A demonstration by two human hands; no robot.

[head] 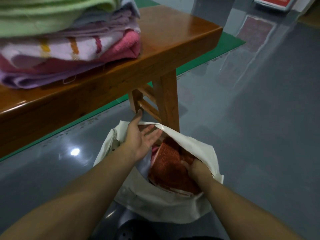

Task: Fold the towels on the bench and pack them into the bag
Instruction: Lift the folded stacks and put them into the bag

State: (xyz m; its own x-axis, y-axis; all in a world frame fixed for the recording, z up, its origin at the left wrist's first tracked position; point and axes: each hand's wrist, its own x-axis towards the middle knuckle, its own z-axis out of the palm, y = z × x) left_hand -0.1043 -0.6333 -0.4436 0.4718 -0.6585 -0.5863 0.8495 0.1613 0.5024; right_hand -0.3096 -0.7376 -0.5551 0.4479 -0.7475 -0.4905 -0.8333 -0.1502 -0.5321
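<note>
A white cloth bag (166, 203) stands open on the floor by the bench leg. Inside it lies a folded red towel (168, 168). My left hand (141, 137) reaches into the bag's mouth with straight fingers, pushing its far rim back. My right hand (199, 169) is deep in the bag on the red towel's right side, fingers hidden behind the cloth. On the wooden bench (173, 37) sits a pile of folded towels (65, 49): green on top, then lilac, striped white, pink and purple.
The bench leg (168, 99) stands right behind the bag. A green mat (230, 42) lies under the bench on the glossy grey floor (259, 118). A red-and-grey object (275, 2) sits at the top right.
</note>
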